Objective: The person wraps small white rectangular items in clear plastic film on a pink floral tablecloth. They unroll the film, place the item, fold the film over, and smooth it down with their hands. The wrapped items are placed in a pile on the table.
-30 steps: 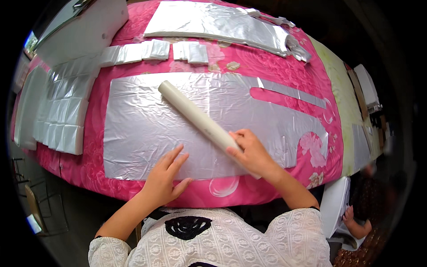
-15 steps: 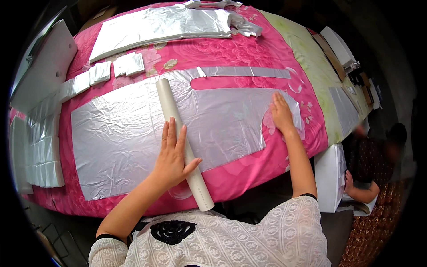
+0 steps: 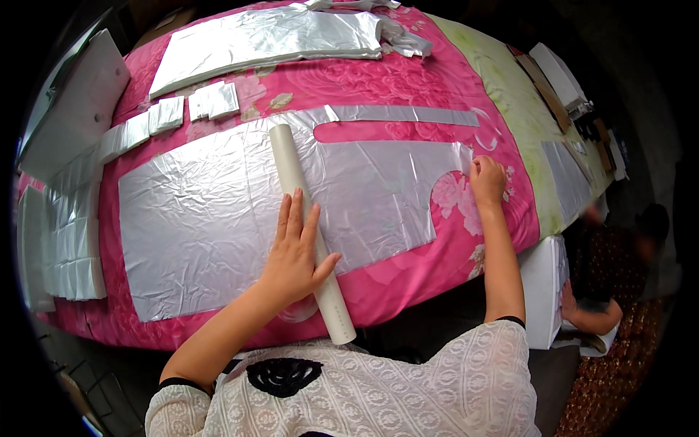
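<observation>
Pink floral cloth (image 3: 408,73) covers the long work table, and I read the scene from the hands outward. My left hand (image 3: 295,255) lies flat and open, fingers extended, palm pressing on the white tube (image 3: 306,218); nothing is gripped. That tube rests diagonally across the large silver sheet (image 3: 211,211), its near end overhanging the table edge toward my body. The flat palm appears to be there to keep the tube from rolling and to weigh the sheet down. My right hand (image 3: 486,178) is stretched to the sheet's right edge, fingers curled and pinching the foil corner, which I judge holds the material taut and flat. A narrow silver strip (image 3: 400,114) lies just beyond the sheet. Farther out sit small folded silver pieces (image 3: 182,111), a second large silver sheet (image 3: 269,40) at the far end, and stacked silver squares (image 3: 69,247) at the left edge. Another person's hand (image 3: 571,302) shows low right, well apart.
</observation>
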A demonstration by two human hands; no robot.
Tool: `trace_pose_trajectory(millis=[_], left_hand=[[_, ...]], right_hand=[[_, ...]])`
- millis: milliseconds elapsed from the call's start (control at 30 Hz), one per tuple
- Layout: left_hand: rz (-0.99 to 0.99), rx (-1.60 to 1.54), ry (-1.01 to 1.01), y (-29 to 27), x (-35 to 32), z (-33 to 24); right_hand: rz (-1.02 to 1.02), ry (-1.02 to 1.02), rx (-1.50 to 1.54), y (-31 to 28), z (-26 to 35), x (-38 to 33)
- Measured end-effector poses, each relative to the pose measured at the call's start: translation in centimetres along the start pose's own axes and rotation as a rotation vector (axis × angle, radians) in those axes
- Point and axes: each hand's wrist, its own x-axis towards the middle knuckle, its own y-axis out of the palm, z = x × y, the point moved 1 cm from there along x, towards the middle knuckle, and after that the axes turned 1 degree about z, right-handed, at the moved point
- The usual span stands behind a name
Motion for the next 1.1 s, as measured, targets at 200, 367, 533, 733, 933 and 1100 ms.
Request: trace_pose_trajectory(millis=[200, 367, 533, 733, 933, 1100], left_hand=[[-0.029, 0.005, -0.013, 0.1, -0.2, 0.2], [-0.033, -0.008, 0.005, 0.2, -0.1, 0.2], [-0.034, -0.007, 0.009, 0.0, -0.1, 0.1], [-0.053, -0.007, 0.009, 0.0, -0.3, 0.2], [-0.049, 0.007, 0.004, 0.1, -0.2, 0.2], [-0.027, 0.009, 0.007, 0.1, 0.0, 0.1]], right_hand=[[0.15, -0.074, 0.493, -0.3, 7.4, -3.8], [0.281, -0.094, 0.263, 2.3, 6.5, -4.6], [0.265, 0.284, 0.019, 4.0, -4.6, -3.2], [0.187, 0.565, -0.665, -1.8, -8.3, -3.3], [0.054, 0.148, 0.239, -0.5, -3.5, -3.2], [0.093, 0.182, 0.156, 3.1, -3.8, -3.2]])
